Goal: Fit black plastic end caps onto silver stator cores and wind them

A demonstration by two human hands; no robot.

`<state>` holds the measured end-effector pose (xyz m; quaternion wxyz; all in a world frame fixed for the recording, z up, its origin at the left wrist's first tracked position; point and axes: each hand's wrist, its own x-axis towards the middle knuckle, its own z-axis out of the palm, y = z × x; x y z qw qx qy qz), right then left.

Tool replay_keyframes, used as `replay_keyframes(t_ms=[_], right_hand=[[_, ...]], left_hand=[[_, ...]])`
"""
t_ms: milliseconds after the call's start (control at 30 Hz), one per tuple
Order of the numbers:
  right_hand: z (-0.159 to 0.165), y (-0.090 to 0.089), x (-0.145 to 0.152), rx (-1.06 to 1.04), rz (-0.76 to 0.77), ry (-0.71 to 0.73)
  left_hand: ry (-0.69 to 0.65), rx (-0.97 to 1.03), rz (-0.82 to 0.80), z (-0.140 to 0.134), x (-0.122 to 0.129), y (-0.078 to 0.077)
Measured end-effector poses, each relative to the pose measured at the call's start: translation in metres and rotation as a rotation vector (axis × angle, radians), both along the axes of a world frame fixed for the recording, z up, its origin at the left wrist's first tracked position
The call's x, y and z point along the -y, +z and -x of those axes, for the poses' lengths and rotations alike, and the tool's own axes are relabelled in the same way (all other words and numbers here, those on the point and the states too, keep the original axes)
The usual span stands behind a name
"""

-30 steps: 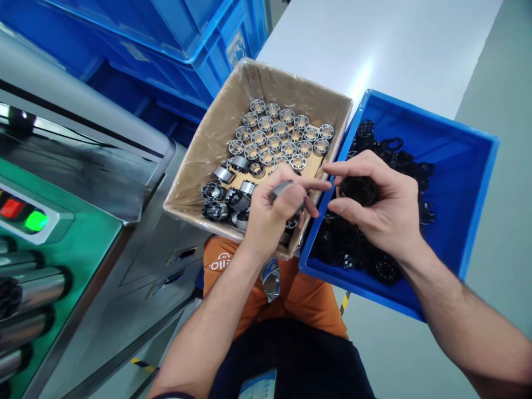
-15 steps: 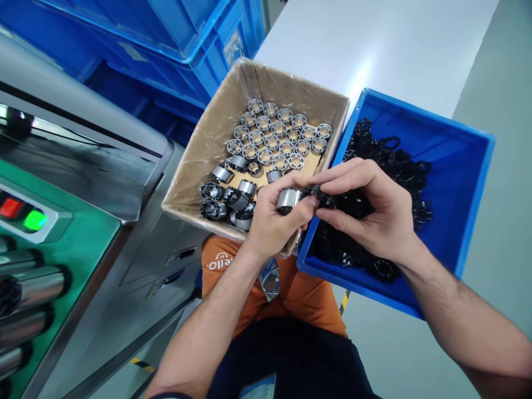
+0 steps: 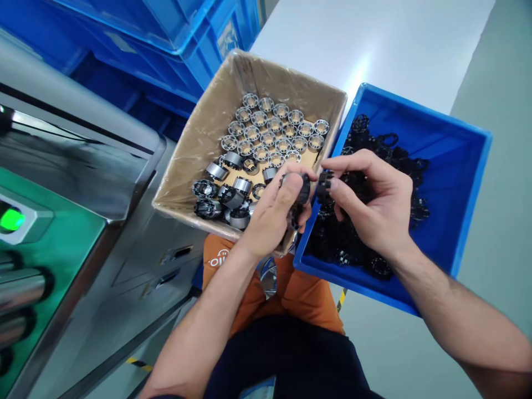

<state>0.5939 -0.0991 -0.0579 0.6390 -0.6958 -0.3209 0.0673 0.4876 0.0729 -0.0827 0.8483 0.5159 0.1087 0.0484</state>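
Observation:
My left hand (image 3: 272, 213) is closed around a stator core (image 3: 305, 189), whose black toothed end faces right; its metal side is mostly covered by my fingers. Below it, another dark piece (image 3: 293, 216) shows between the fingers, too hidden to make out fully. My right hand (image 3: 380, 205) pinches a black plastic toothed ring (image 3: 324, 187) between thumb and fingers, a small gap from the core. Both hands are over the adjoining walls of a plastic-lined carton (image 3: 199, 144) and a blue bin (image 3: 453, 188).
Bare metal stator cores (image 3: 268, 136) stand in rows inside the carton, with black-capped ones (image 3: 233, 197) heaped at its near side. Black rings (image 3: 374, 266) fill part of the bin. A green machine panel (image 3: 70, 233) is at left, stacked blue crates (image 3: 166, 61) behind, a white tabletop (image 3: 324, 44) beyond.
The left hand has turned the core, so a black end shows where its silver side did. My right hand has drawn slightly apart from it, with the black ring now plainly visible.

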Motion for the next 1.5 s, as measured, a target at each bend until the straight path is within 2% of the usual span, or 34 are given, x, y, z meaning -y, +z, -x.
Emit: replay_keyframes(t_ms=[367, 600, 733, 800, 933, 1000, 1100, 1167, 1233, 1333, 1433, 1500], right_hand=[[0.014, -0.002, -0.009, -0.049, 0.077, -0.107], [0.010, -0.009, -0.011, -0.051, 0.010, -0.053], [0.010, -0.010, -0.008, 0.021, 0.055, -0.073], [0.008, -0.010, -0.006, 0.075, 0.072, -0.071], [-0.005, -0.011, -0.002, 0.084, 0.121, 0.001], [-0.013, -0.012, 0.000, 0.057, 0.114, 0.008], [-0.018, -0.010, 0.002, -0.002, 0.084, -0.001], [-0.016, -0.005, 0.003, -0.130, 0.075, 0.051], [-0.010, 0.000, 0.001, -0.337, 0.040, 0.164], [-0.002, 0.001, -0.002, -0.573, -0.077, 0.376], [0.000, -0.003, -0.006, -0.567, -0.180, 0.469], [-0.002, -0.005, -0.007, -0.480, -0.176, 0.399]], left_hand=[[-0.031, 0.052, -0.094, 0.010, 0.004, 0.000], [-0.078, 0.056, -0.131, 0.009, -0.003, -0.004], [-0.103, 0.064, -0.125, 0.010, -0.003, -0.005], [-0.094, 0.064, -0.173, 0.009, -0.002, -0.005], [0.095, 0.059, -0.376, 0.007, -0.013, -0.002], [0.148, 0.079, -0.578, 0.010, -0.026, 0.003], [0.030, 0.069, -0.982, 0.021, -0.048, 0.014], [-0.082, 0.036, -1.147, 0.027, -0.058, 0.019], [-0.094, 0.030, -1.129, 0.031, -0.060, 0.022], [-0.119, 0.122, -0.851, 0.028, -0.051, 0.024], [-0.174, 0.233, -0.662, 0.021, -0.033, 0.025], [-0.080, 0.237, -0.672, 0.018, -0.023, 0.022]])
